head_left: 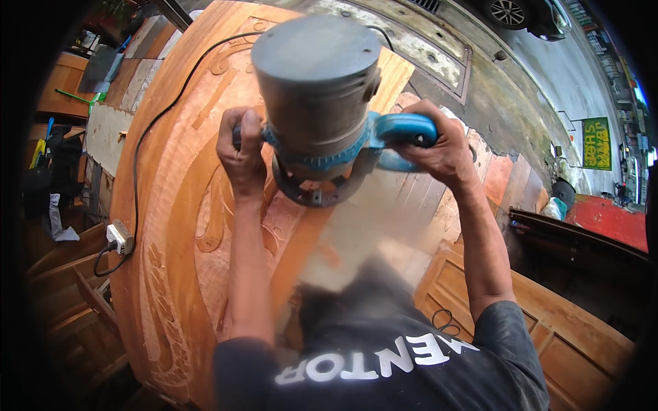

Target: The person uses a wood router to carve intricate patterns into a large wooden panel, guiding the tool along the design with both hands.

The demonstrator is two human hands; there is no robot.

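Observation:
A large plunge router (315, 103) with a grey cylindrical body, blue fittings and a dark round base is held over a carved wooden panel (164, 274) with scrollwork and recessed pinkish ground. My left hand (243, 147) wraps round the handle on the router's left side. My right hand (445, 147) grips the blue handle on its right. The cutting bit is hidden or too blurred to make out. A pale, dusty haze hangs right of and below the base, above my dark shirt.
A black cord runs along the panel to a white socket block (120, 238) at its left edge. Wooden panelled doors (521, 315) lie lower right. Planks, tools and dark cloth crowd the left. Beyond the work are a drain cover, pavement, a red mat (603, 219) and a parked car (514, 14).

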